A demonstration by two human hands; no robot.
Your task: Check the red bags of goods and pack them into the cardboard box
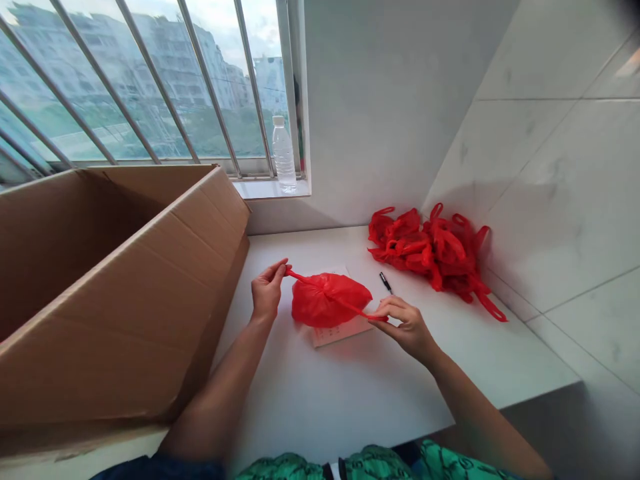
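Pinching the two handles of a red plastic bag (327, 300), the hands sit on either side of it, well apart. The left hand (267, 290) grips one thin handle between thumb and fingers, and the strip runs taut from the bag up to it. The right hand (407, 327) holds the other handle in a similar narrow pinch, low at the bag's far side. The bag is a glossy, rounded bundle, puffed and creased, with its handles stretched across the top. It lies on a pale sheet of paper (343, 335) on the white bench (350, 400) and covers most of the sheet. Just beyond the right hand lies a black pen (385, 282). Farther along, against the tiled wall (560, 180), sits a loose heap of more red bags (425, 250), tangled, with handles sticking out. A large open cardboard box (125, 287) stands at the left of the bench, and a clear plastic water bottle (284, 157) stands upright on the window sill behind.
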